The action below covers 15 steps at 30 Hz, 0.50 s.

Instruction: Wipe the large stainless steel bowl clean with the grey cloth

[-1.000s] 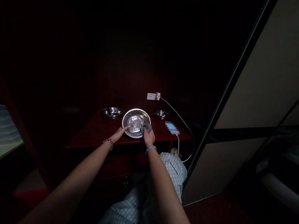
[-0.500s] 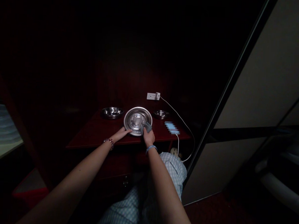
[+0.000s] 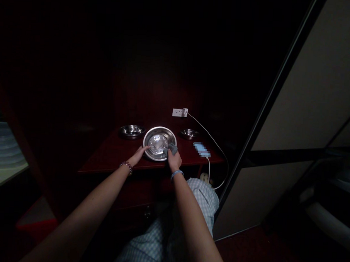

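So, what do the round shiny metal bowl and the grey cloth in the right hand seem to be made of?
The round shallow metal bowl looks like polished stainless steel: its rim and inside give bright, mirror-like reflections. The grey cloth in the right hand looks like a soft matte fabric, bunched and slightly fuzzy; the dim light leaves the exact fibre open.

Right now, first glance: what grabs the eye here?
The shiny round stainless steel bowl on the dark red wooden table, centre of the frame. The left hand touches its near rim, and the right hand presses a grey cloth against it. Two smaller steel bowls sit behind, one each side.
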Tool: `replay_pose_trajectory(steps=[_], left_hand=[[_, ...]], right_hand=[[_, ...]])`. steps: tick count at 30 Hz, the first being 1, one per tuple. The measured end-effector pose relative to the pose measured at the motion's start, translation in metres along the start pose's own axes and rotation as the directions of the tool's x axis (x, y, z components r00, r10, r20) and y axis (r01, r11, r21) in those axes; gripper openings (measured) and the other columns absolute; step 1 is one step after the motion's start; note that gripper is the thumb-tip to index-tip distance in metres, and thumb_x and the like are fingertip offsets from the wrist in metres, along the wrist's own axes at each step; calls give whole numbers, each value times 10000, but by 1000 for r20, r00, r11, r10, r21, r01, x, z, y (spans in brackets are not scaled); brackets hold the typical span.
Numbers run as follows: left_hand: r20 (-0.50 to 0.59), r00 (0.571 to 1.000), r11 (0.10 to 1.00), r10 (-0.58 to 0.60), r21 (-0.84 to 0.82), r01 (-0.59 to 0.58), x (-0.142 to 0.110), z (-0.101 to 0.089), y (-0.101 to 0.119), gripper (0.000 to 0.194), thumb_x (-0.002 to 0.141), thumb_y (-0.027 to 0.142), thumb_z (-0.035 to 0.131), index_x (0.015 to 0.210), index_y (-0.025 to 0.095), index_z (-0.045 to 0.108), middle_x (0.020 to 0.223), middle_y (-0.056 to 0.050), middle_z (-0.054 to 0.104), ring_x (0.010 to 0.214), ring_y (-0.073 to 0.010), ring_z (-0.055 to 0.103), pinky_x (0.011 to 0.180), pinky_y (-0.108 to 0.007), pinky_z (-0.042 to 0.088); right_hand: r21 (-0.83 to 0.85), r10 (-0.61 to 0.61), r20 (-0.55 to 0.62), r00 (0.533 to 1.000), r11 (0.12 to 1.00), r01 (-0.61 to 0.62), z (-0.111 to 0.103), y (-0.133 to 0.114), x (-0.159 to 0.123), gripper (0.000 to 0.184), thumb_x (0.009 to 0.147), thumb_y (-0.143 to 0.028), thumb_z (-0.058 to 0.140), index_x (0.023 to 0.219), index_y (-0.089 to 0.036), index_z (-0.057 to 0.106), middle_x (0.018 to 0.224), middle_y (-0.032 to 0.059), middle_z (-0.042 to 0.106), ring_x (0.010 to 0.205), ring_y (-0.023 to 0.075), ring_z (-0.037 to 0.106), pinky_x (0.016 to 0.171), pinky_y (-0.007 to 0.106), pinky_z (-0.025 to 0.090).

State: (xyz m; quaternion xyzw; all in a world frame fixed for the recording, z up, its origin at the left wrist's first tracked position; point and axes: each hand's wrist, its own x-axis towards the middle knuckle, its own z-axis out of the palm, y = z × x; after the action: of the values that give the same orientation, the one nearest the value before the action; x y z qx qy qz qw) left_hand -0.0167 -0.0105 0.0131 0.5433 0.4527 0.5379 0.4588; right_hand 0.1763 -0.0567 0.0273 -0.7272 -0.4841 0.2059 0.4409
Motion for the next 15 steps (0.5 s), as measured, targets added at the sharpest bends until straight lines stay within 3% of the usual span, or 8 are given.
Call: replay_pose_trajectory(steps=[3, 8, 15], left_hand=[[37, 998, 998, 58, 25, -59, -2, 1, 2, 536, 803, 501, 639, 1214, 159, 680, 1233, -113, 749, 1275, -304, 618, 1136, -412, 418], [108, 975, 980, 196, 22, -199, -7, 5, 5, 689, 825, 483, 666, 1436, 197, 528, 1559, -109, 512, 1455, -277, 449, 1215, -370, 315], [169, 981, 987, 96, 107, -116, -4, 11, -3, 689, 763, 428, 725, 1351, 102, 573, 1428, -179, 622, 1377, -321, 531, 1174, -407, 381]], right_hand=[[-9, 14, -2, 1000, 1000, -14, -1, -1, 0, 442, 966, -478, 523, 1282, -214, 683, 1201, 99, 741, 1153, 263, 685, 1011, 352, 496], [-18, 30, -17, 999, 999, -31, -2, -1, 0, 482, 987, -483, 480, 1335, -195, 650, 1237, 109, 727, 1156, 264, 685, 1010, 359, 505], [-65, 6, 16, 1000, 998, -5, 0, 0, 1, 477, 986, -502, 480, 1282, -188, 684, 1187, 110, 744, 1141, 264, 692, 1007, 359, 509]])
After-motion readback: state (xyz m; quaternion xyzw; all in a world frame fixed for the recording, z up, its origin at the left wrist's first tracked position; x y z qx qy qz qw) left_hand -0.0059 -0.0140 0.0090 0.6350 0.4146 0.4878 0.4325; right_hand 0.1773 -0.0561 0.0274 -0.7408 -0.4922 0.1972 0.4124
